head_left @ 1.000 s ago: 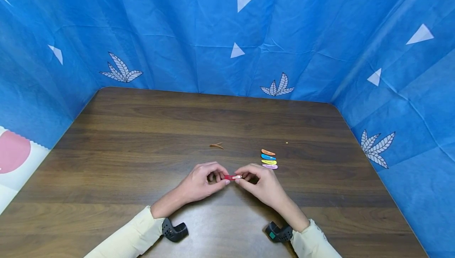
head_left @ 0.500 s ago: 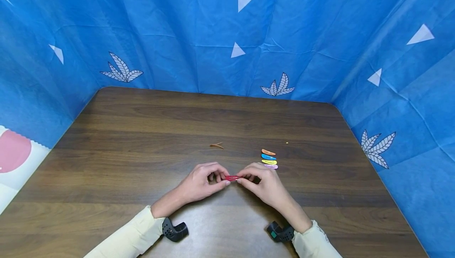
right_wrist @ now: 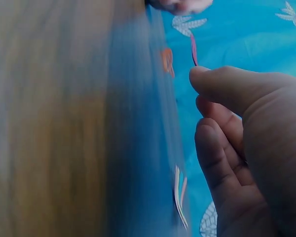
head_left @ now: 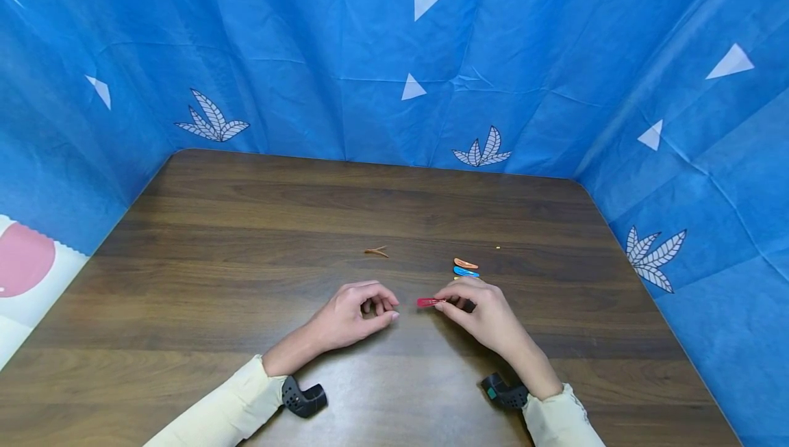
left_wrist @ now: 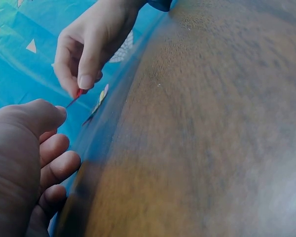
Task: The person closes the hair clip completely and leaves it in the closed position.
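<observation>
My right hand [head_left: 483,313] pinches one end of a red snap hair clip [head_left: 427,302] between thumb and fingers, just above the table. The clip's free end points left, toward my left hand [head_left: 351,317]. That left hand holds nothing; its fingers are loosely bent and a small gap parts it from the clip. Beyond my right hand lie an orange hair clip [head_left: 465,263] and a blue hair clip [head_left: 466,272], in a row. Only a sliver of a yellow hair clip [head_left: 457,278] shows, the rest being hidden by the right hand.
A thin brown forked thing [head_left: 376,252] lies on the wooden table [head_left: 277,214], beyond the left hand. To the right of the row is a tiny yellowish speck [head_left: 498,248]. Blue curtains [head_left: 370,57] stand around the table's far and side edges.
My left fingers have let go of the red hair clip. The right hand has carried it right and slightly away, covering the purple and most of the yellow clip.
</observation>
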Action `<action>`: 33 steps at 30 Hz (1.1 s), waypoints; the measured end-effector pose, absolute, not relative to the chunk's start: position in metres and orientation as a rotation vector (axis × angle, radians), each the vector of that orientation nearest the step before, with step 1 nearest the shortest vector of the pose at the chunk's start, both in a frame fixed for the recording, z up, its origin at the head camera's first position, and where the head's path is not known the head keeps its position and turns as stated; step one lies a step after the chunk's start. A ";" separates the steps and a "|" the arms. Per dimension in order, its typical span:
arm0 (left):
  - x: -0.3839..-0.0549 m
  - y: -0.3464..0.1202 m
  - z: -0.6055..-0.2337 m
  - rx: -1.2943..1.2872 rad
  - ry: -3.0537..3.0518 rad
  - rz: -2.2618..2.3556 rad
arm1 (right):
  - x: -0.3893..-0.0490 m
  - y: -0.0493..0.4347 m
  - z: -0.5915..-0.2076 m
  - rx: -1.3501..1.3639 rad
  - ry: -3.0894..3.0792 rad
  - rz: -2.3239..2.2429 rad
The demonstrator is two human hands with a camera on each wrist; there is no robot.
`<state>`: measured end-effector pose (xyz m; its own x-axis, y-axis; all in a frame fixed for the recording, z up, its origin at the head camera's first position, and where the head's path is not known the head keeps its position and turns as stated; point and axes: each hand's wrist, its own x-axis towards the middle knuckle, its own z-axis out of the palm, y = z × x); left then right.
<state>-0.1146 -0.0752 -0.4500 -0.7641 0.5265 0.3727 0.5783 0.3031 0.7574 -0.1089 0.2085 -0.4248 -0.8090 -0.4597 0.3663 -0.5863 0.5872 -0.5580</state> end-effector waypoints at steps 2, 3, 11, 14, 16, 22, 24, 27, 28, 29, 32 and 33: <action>-0.115 -0.075 -0.450 -1.053 -2.495 -1.481 | -0.110 0.213 -0.424 0.865 -2.634 0.999; -0.114 -0.075 -0.449 -1.051 -2.496 -1.480 | -0.110 0.216 -0.424 0.860 -2.634 0.987; -0.114 -0.075 -0.449 -1.055 -2.494 -1.471 | -0.111 0.236 -0.423 0.792 -2.655 0.877; -0.114 -0.075 -0.449 -1.059 -2.490 -1.470 | -0.111 0.242 -0.424 0.769 -2.665 0.826; -0.114 -0.075 -0.449 -1.061 -2.488 -1.468 | -0.112 0.246 -0.425 0.760 -2.661 0.796; -0.114 -0.075 -0.450 -1.066 -2.483 -1.463 | -0.112 0.255 -0.426 0.699 -2.687 0.720; -0.114 -0.075 -0.449 -1.066 -2.481 -1.465 | -0.112 0.257 -0.425 0.673 -2.706 0.708; -0.114 -0.075 -0.450 -1.064 -2.477 -1.469 | -0.111 0.258 -0.425 0.633 -2.742 0.683; -0.114 -0.074 -0.450 -1.063 -2.478 -1.471 | -0.111 0.259 -0.425 0.622 -2.753 0.677; -0.114 -0.074 -0.450 -1.063 -2.477 -1.473 | -0.111 0.259 -0.425 0.613 -2.764 0.669; -0.114 -0.074 -0.450 -1.063 -2.470 -1.478 | -0.111 0.260 -0.424 0.593 -2.788 0.651; -0.114 -0.074 -0.451 -1.068 -2.462 -1.478 | -0.111 0.260 -0.424 0.589 -2.792 0.650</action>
<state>-0.1140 -0.0743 -0.4505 -0.7543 0.5219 0.3983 0.5970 0.2927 0.7470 -0.1106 0.2600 -0.4237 -0.8969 -0.3325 0.2915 -0.4270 0.8225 -0.3758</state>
